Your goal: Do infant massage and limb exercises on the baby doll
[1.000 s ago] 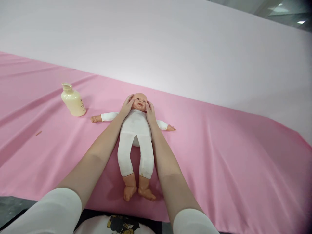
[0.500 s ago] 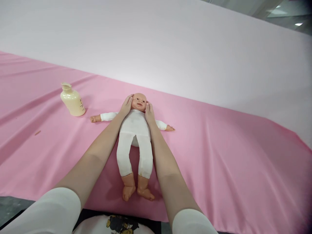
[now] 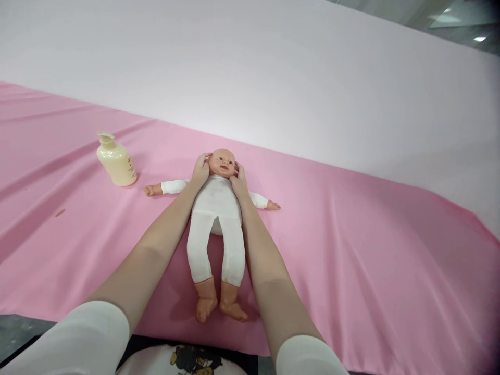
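A baby doll [image 3: 217,200] in white cloth lies on its back, its arms spread and its feet toward me. Its bald head [image 3: 222,156] is cupped between my two hands. Against the side of the head at the left is my left hand [image 3: 201,169], its fingers bent. My right hand [image 3: 239,179] presses on the opposite side, with curled fingers by the ear and the thumb low near the cheek and neck. Parts of the fingertips are hidden beside the head.
A cream pump bottle [image 3: 117,162] stands left of the doll's outstretched arm. Under everything lies a creased pink cloth [image 3: 375,250], and a small brownish strip [image 3: 60,212] rests on it at the left. Behind rises a plain white surface [image 3: 250,73].
The fingers of both hands have bent more around the doll's head. My right thumb has slid down toward the cheek. The head has tilted very slightly; the body and bottle stay put.
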`<state>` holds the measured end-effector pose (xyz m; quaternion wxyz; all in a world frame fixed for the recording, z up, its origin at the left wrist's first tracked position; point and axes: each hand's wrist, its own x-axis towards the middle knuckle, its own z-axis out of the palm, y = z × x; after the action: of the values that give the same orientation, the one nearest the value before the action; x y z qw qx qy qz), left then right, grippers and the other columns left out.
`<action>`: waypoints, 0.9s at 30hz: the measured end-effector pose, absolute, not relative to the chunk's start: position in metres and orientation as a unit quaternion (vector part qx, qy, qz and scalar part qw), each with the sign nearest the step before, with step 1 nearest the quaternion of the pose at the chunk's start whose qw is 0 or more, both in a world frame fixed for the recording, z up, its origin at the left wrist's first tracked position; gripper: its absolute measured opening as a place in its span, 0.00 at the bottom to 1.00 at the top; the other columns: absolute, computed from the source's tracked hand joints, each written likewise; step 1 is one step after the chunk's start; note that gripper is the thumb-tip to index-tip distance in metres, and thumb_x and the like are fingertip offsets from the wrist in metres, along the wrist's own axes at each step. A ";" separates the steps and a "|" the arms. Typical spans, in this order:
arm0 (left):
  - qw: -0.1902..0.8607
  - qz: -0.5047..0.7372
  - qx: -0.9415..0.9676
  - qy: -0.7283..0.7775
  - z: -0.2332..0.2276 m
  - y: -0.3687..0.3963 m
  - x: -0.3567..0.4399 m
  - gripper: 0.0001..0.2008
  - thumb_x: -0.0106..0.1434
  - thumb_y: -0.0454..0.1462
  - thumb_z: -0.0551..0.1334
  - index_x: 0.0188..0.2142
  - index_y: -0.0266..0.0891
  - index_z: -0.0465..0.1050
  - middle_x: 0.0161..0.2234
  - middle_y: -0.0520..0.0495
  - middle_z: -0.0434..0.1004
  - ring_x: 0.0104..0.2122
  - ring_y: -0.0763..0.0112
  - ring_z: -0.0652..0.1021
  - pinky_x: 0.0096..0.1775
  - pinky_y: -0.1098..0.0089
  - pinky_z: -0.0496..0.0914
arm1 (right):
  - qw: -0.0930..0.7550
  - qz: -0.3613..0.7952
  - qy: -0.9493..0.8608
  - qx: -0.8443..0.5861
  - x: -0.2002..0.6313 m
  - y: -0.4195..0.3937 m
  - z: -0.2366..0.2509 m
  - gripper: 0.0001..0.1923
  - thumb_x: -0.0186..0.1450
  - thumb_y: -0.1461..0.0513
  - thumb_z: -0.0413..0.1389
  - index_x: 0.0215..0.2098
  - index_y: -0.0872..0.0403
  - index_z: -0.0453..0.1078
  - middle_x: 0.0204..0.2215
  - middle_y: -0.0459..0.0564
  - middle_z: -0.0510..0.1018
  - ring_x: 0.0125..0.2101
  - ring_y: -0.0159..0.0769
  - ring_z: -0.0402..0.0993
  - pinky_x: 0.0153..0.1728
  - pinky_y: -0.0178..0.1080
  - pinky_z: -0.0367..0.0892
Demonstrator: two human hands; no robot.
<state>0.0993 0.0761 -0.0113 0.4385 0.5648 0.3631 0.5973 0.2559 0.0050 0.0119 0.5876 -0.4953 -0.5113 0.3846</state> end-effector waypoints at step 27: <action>0.358 0.534 0.687 0.338 0.008 0.058 0.090 0.38 0.61 0.52 0.64 0.66 0.39 0.61 0.70 0.36 0.59 0.71 0.51 0.59 0.72 0.52 0.52 | 0.574 0.357 -0.532 -0.510 0.255 -0.001 0.015 0.39 0.62 0.39 0.55 0.64 0.50 0.57 0.66 0.58 0.66 0.65 0.44 0.65 0.66 0.50 0.64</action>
<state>0.0897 0.0579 0.0079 0.3585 0.6874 0.3377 0.5339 0.2548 -0.0012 0.0151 0.5744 -0.5098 -0.5318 0.3569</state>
